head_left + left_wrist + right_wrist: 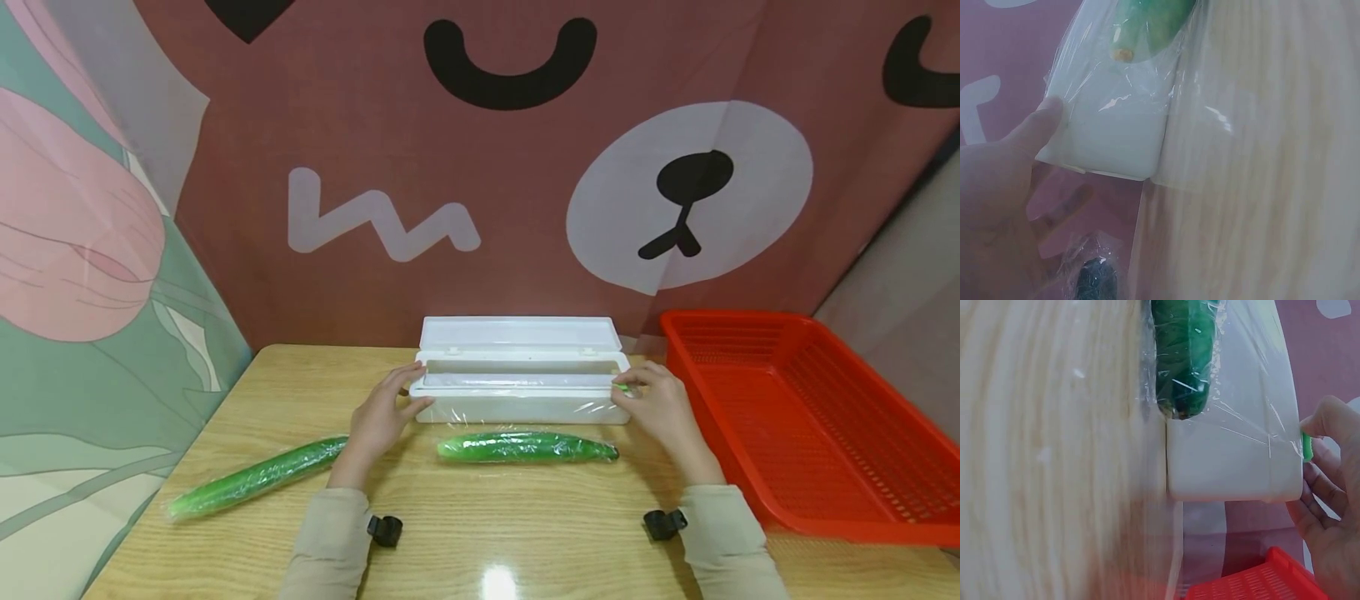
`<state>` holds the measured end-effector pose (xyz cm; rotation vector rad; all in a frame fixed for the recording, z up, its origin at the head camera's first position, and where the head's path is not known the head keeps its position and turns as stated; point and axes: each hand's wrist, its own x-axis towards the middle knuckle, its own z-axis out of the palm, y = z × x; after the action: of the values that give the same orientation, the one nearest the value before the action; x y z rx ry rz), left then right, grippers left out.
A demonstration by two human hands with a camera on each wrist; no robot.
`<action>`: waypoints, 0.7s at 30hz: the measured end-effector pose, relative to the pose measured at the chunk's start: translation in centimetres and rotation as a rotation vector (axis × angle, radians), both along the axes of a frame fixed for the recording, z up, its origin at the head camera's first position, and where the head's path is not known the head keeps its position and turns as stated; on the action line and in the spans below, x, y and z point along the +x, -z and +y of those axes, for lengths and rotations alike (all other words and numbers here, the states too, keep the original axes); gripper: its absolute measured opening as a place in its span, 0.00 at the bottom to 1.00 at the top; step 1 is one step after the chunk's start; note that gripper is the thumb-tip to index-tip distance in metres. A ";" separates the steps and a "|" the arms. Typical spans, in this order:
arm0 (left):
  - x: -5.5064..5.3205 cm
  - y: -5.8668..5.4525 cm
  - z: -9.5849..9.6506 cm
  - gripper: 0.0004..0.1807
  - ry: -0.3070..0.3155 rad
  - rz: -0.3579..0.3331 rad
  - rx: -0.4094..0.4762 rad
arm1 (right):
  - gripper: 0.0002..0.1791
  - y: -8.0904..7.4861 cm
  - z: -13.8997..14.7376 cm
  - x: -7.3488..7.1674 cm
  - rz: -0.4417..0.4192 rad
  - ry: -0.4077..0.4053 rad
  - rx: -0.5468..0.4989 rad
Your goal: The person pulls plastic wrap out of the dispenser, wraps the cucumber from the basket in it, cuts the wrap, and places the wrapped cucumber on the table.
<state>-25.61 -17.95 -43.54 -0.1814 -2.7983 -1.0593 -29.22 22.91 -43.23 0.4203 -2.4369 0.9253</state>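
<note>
A white cling film box [525,408] stands at the back of the table, its lid [517,333] raised. Inside lies the film roll [517,380]. Clear film hangs over the box's front down to a cucumber [525,447] lying just before it, film around it. My left hand [378,417] grips the box's left end, thumb at the front rim [1054,103]. At the right end, my right hand [660,404] pinches a small green slider [1307,447] on the rim between thumb and finger. Another film-wrapped cucumber [258,477] lies left, its far end behind my left wrist.
A red plastic basket [757,467] stands at the right, close to my right forearm. Behind the table [517,517] hangs a brown cloth [360,100] with a bear print. A black wrist camera [386,531] sits on each wrist.
</note>
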 end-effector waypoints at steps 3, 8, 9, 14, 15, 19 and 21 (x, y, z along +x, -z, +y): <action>0.0 0.1 0.0 0.30 -0.002 -0.001 0.004 | 0.03 0.1 0.0 0.0 -0.003 0.003 -0.008; 0.0 0.1 0.0 0.30 -0.001 -0.001 0.005 | 0.03 0.1 0.2 0.0 -0.020 0.019 -0.030; 0.0 0.1 0.0 0.30 0.001 0.003 0.005 | 0.03 0.1 0.3 0.0 -0.024 0.022 -0.033; 0.0 0.0 0.0 0.30 0.000 -0.002 0.006 | 0.04 0.1 0.5 0.1 -0.068 0.034 -0.043; 0.0 -0.1 0.0 0.30 0.000 -0.002 0.008 | 0.04 0.1 0.6 0.1 -0.082 0.039 -0.043; 0.1 -0.1 0.1 0.30 0.000 -0.007 0.013 | 0.05 0.2 1.1 0.1 -0.120 0.051 -0.045; 0.1 0.0 0.1 0.30 -0.001 -0.009 0.012 | 0.06 0.3 1.2 0.1 -0.122 0.056 -0.042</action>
<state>-25.54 -17.84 -43.54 -0.1749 -2.7986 -1.0793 -29.12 24.07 -43.50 0.2864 -2.5198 1.0025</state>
